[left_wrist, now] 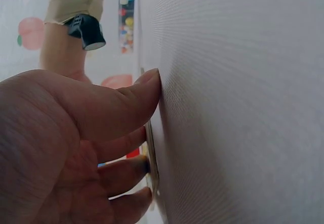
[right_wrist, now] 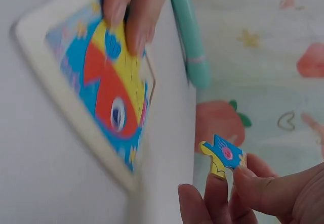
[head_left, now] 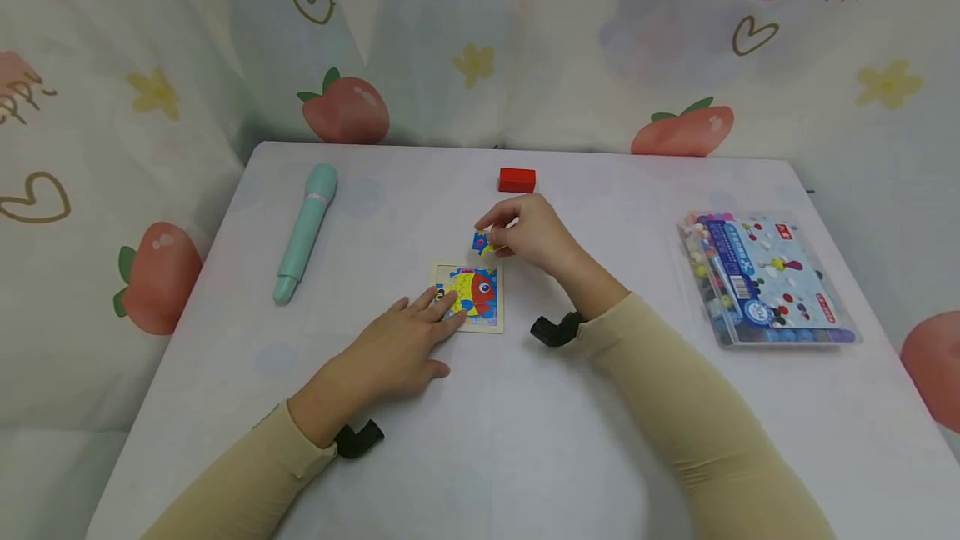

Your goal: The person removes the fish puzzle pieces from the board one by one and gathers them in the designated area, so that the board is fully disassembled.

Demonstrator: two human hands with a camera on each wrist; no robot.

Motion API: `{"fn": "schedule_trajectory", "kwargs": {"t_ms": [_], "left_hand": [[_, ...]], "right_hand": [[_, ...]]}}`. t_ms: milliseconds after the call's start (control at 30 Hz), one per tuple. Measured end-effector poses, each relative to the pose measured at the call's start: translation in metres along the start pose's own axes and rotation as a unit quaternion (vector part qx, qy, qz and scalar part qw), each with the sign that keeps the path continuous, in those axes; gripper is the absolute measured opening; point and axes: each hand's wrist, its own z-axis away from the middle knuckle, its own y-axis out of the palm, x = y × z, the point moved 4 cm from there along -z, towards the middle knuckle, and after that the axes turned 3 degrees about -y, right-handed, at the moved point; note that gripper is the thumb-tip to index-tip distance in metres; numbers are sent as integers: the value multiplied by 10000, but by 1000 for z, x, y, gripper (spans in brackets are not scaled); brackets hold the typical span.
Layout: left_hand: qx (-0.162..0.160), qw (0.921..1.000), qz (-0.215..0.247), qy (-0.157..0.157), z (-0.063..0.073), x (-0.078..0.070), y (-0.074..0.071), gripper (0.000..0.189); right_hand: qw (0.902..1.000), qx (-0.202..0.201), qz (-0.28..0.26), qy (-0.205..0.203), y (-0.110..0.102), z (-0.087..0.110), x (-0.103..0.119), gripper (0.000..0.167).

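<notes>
A small jigsaw puzzle (head_left: 491,325) with a red and yellow fish in a pale frame lies on the table. My left hand (head_left: 401,346) rests with spread, fairly straight fingers on its left part, covering some of the picture. In the left wrist view the fingertips (left_wrist: 132,166) press at the thin board. Beyond the board's far edge, my right hand (head_left: 536,232) pinches a blue and yellow puzzle piece (right_wrist: 225,155) between thumb and fingers, held up off the table. The piece carries a pink spot and a knobbed edge.
A red block (head_left: 517,180) sits behind the right hand. On the left lies a mint-green microphone-shaped stick (head_left: 303,232). At the right stands a clear plastic box (head_left: 772,277) of colourful small parts. A patterned curtain (head_left: 555,48) hangs behind the white table (head_left: 450,457).
</notes>
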Motion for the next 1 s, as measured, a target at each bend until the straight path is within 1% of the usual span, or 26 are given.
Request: {"fn": "schedule_trajectory", "kwargs": {"t_ms": [167, 300, 400, 567, 767, 900, 1000], "left_hand": [[8, 10000, 10, 3, 1, -1, -1, 80], [-13, 10000, -13, 14, 1, -1, -1, 80], [-24, 10000, -16, 23, 2, -1, -1, 80], [-46, 10000, 21, 31, 2, -1, -1, 80], [-83, 10000, 22, 8, 3, 0, 0, 79], [-86, 10000, 35, -9, 2, 0, 0, 79], [-88, 10000, 21, -18, 3, -1, 0, 79]], "right_hand": [[9987, -221, 385, 263, -28, -6, -17, 18], [9971, -239, 541, 489, -44, -10, -30, 20], [9964, -195, 598, 575, -51, -13, -37, 20], [9960, -8, 634, 632, -56, -17, -45, 19], [9951, 225, 505, 816, -55, -22, -53, 17], [9942, 169, 560, 902, -52, -25, -57, 16], [9938, 75, 707, 859, -51, -27, -59, 15]]}}
